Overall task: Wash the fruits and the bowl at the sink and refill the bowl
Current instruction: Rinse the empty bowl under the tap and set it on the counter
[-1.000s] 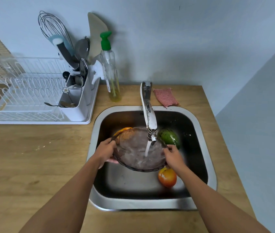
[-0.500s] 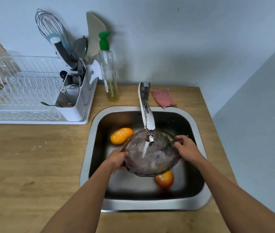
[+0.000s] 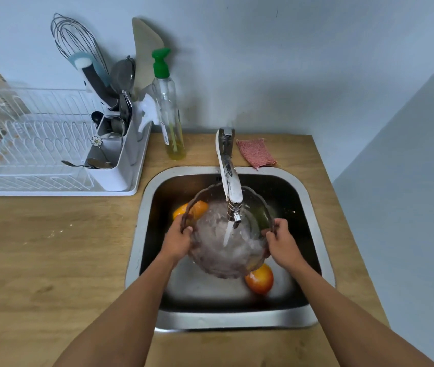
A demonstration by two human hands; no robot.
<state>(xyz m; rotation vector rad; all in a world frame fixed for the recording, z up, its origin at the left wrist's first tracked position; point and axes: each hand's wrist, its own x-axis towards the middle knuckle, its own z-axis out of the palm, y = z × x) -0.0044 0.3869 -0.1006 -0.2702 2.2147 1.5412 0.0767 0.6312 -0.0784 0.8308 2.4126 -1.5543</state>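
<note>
Soft even daylight, wide-angle bowing, slight blur at edges.

- Green fruit (image 3: 263, 218) in the centre of the frame, seen only as a smear through the wall of the glass bowl (image 3: 226, 250); kind not discernible.
- Orange fruit (image 3: 197, 207) just left of it, partly hidden behind the bowl's rim.
- Red-orange fruit (image 3: 259, 280) below the bowl, top covered by the bowl's base.
- Bowl interior blurred by churning water; contents not discernible.
- Fingertips of left hand (image 3: 177, 241) and right hand (image 3: 280, 243) curled over the rim, hidden behind the glass.
- Dish rack (image 3: 25, 154) cut off by the left edge.
- Both forearms cut off by the bottom edge.
- Utensils in the white caddy (image 3: 112, 165), upper left, overlapping; lower parts hidden.
</note>
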